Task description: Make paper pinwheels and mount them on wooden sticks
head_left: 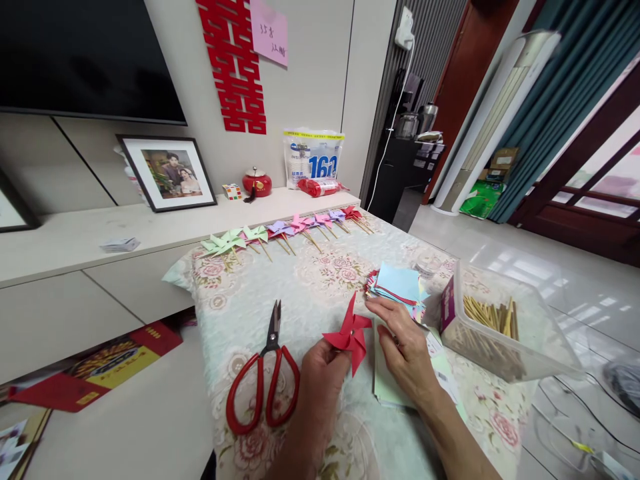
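red pinwheel (350, 335) pinched in left hand (320, 373)

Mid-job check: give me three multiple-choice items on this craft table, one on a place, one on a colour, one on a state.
1. Where do the red-handled scissors lie?
A. left of the left hand
B. in the clear plastic box
C. on the shelf

2. What colour is the paper pinwheel in the left hand?
A. green
B. red
C. purple

3. What is the right hand doing?
A. cutting
B. lying flat on the stacked paper squares
C. gripping a stick

Answers: 1 A, blades closed on the floral cloth; 2 B, red folds show; 3 B, fingers spread, nothing held.
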`<act>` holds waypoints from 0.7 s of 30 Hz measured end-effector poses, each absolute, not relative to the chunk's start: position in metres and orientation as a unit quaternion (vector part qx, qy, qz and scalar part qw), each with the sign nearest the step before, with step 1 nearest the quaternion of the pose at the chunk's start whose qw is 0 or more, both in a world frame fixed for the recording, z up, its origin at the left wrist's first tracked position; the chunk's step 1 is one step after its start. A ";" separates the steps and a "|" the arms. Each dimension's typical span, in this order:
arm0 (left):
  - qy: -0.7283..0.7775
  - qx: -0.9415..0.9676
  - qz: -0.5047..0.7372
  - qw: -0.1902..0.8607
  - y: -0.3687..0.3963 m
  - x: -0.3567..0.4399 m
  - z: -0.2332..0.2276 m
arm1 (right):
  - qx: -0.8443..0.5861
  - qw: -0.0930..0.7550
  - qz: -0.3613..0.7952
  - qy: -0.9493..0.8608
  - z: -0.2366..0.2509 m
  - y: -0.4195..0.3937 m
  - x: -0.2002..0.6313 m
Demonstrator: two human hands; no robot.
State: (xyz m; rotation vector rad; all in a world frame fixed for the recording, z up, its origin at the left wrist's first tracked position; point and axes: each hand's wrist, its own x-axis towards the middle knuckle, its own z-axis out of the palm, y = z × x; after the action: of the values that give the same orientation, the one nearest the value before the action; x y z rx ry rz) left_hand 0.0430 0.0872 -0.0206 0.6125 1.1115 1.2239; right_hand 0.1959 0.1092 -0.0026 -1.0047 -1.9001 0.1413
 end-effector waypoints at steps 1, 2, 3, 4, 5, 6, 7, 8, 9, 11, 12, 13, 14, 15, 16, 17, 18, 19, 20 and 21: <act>0.493 0.279 0.539 0.623 0.088 0.043 -0.022 | -0.408 0.475 0.043 -0.779 -0.001 0.108 0.195; 0.495 0.291 0.543 0.612 0.088 0.042 -0.024 | -0.402 0.474 0.028 -0.783 0.001 0.106 0.194; 0.496 0.301 0.547 0.603 0.089 0.042 -0.025 | -0.394 0.474 0.014 -0.787 0.003 0.104 0.193; 0.496 0.310 0.550 0.595 0.089 0.042 -0.027 | -0.386 0.472 0.002 -0.793 0.005 0.102 0.191; 0.498 0.317 0.552 0.589 0.090 0.042 -0.029 | -0.378 0.469 -0.010 -0.798 0.006 0.100 0.189; 0.500 0.322 0.552 0.584 0.090 0.042 -0.030 | -0.372 0.466 -0.020 -0.803 0.008 0.099 0.187; 0.501 0.326 0.551 0.582 0.090 0.041 -0.031 | -0.368 0.461 -0.031 -0.807 0.008 0.098 0.185; 0.502 0.329 0.551 0.581 0.091 0.041 -0.032 | -0.367 0.454 -0.041 -0.811 0.009 0.097 0.183; 0.502 0.330 0.551 0.580 0.091 0.041 -0.032 | -0.368 0.447 -0.050 -0.814 0.010 0.097 0.182; 0.501 0.329 0.554 0.578 0.091 0.042 -0.032 | -0.375 0.434 -0.060 -0.817 0.010 0.097 0.180; 0.500 0.329 0.554 0.579 0.090 0.042 -0.031 | -0.379 0.428 -0.060 -0.818 0.010 0.097 0.179; 0.498 0.329 0.555 0.580 0.090 0.041 -0.030 | -0.383 0.423 -0.059 -0.819 0.010 0.097 0.179; 0.496 0.330 0.556 0.580 0.090 0.041 -0.029 | -0.385 0.418 -0.059 -0.820 0.009 0.098 0.179; 0.493 0.329 0.557 0.582 0.090 0.041 -0.028 | -0.387 0.415 -0.059 -0.821 0.008 0.099 0.180; 0.490 0.328 0.558 0.583 0.089 0.041 -0.027 | -0.388 0.413 -0.060 -0.822 0.007 0.099 0.180; 0.488 0.324 0.561 0.585 0.089 0.041 -0.025 | -0.388 0.412 -0.061 -0.822 0.007 0.100 0.180; 0.486 0.320 0.564 0.587 0.088 0.041 -0.024 | -0.388 0.411 -0.062 -0.823 0.006 0.101 0.180; 0.484 0.314 0.566 0.589 0.088 0.041 -0.023 | -0.388 0.410 -0.063 -0.823 0.005 0.101 0.181; 0.483 0.308 0.568 0.592 0.087 0.041 -0.021 | -0.387 0.408 -0.064 -0.824 0.005 0.101 0.181; 0.480 0.301 0.570 0.595 0.087 0.042 -0.019 | -0.385 0.408 -0.065 -0.825 0.005 0.101 0.180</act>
State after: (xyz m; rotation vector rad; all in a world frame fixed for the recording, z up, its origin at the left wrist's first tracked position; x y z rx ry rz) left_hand 0.0415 0.0868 -0.0187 0.6984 1.1154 1.3228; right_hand 0.1804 0.1008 0.0050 -0.9709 -2.0810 -0.1628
